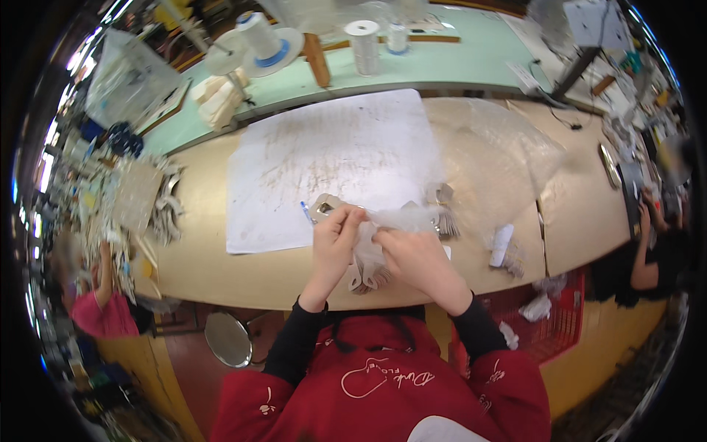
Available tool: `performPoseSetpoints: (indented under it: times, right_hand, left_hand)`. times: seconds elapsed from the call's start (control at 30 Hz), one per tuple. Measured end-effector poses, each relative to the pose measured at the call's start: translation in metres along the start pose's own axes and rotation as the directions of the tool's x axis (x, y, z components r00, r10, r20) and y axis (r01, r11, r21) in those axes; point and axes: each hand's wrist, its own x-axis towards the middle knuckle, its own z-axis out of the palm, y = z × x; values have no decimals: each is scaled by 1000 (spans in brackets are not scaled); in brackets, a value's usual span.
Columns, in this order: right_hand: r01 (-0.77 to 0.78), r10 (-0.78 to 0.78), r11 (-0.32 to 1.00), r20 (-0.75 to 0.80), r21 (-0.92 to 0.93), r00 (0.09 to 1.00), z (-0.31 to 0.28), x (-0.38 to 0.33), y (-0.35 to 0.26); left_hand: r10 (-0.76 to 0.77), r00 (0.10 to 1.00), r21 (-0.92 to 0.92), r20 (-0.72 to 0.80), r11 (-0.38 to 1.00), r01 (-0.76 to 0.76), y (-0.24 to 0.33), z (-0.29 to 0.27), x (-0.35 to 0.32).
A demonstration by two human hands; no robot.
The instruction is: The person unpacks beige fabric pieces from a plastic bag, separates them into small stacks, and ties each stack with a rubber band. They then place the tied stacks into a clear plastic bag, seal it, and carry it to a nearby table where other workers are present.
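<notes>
Tan counter (199,221) runs beneath and around the white sheet (331,140), the landmark here; brown streaks cross the sheet, no writing legible in them. Clear plastic sheeting (490,144) lies directly right of the white sheet. Red garment (368,368) on the wearer, nearer than the sheet: white script lettering and a line drawing across the chest, more white print on the sleeves. Red crate (567,328) below counter level, to the sheet's near right. White thread spool (363,48) stands beyond the sheet's far edge; any label too small to read.

Left hand (337,237) and right hand (416,259) close together at the sheet's near right corner, both pinching a crumpled translucent bag (403,219). Bag sits between the hands, spreading past the right one's fingers. Grey bundle (444,219) just right of that corner; folded pieces (364,280) nearer than it, partly under the bag. Blue pen (305,212) on the sheet's near part.
</notes>
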Motion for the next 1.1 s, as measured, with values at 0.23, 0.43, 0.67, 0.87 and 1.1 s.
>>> performPoseSetpoints:
  times: [0.23, 0.43, 0.67, 0.87, 1.1]
  right_hand:
    - [-442, 489, 858, 150, -260, 860, -9, -33, 24]
    - [-252, 194, 852, 171, 459, 966, -40, -87, 31]
    - [-924, 667, 356, -656, -137, 354, -1, -129, 116]
    - [-908, 781, 408, -549, 88, 298, 16, -161, 155]
    - [-2, 771, 589, -561, 808, 300, -21, -171, 99]
  left_hand:
    - [61, 737, 393, 673, 815, -426, -12, -11, 12]
    - [200, 696, 550, 690, 481, -683, -38, 12, 26]
    - [263, 665, 394, 699, 635, -665, -45, 15, 38]
    - [329, 701, 320, 633, 714, -623, -48, 24, 30]
    - [352, 688, 270, 634, 733, -624, -40, 48, 25]
